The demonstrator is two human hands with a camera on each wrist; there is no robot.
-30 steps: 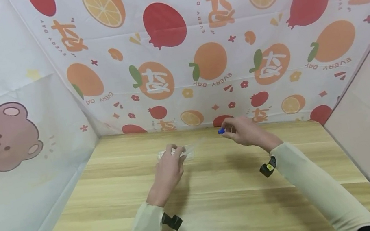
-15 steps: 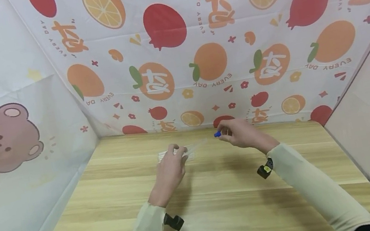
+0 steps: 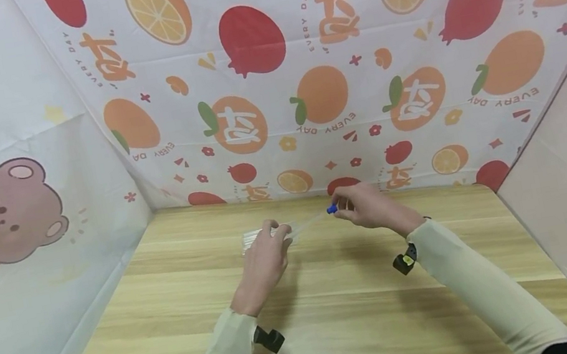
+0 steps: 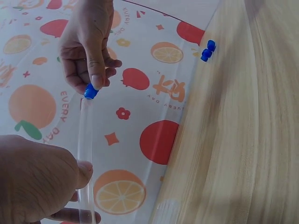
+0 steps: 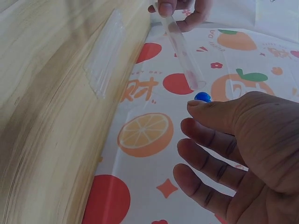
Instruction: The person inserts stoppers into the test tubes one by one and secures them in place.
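Note:
My left hand (image 3: 262,258) grips a clear plastic test tube (image 4: 86,135) near one end, its other end pointing right toward my right hand (image 3: 371,207). Between right thumb and forefinger a small blue stopper (image 3: 331,209) is pinched, with the other fingers loosely bent. The stopper sits right at the tube's mouth; in the right wrist view a narrow gap shows between them. Beneath my left hand, several more clear tubes (image 5: 106,53) lie side by side on the wooden table, partly covered by the hand in the head view.
Two loose blue stoppers (image 4: 208,50) lie on the tabletop (image 3: 309,324), seen in the left wrist view. A fruit-printed cloth wall (image 3: 271,109) rises at the table's back edge. Pale side panels stand left and right, the left one (image 3: 42,295) with a printed bear.
My right hand has moved slightly left with the blue stopper, closing the distance to the tube's mouth. My left hand has shifted a little to the right with the tube.

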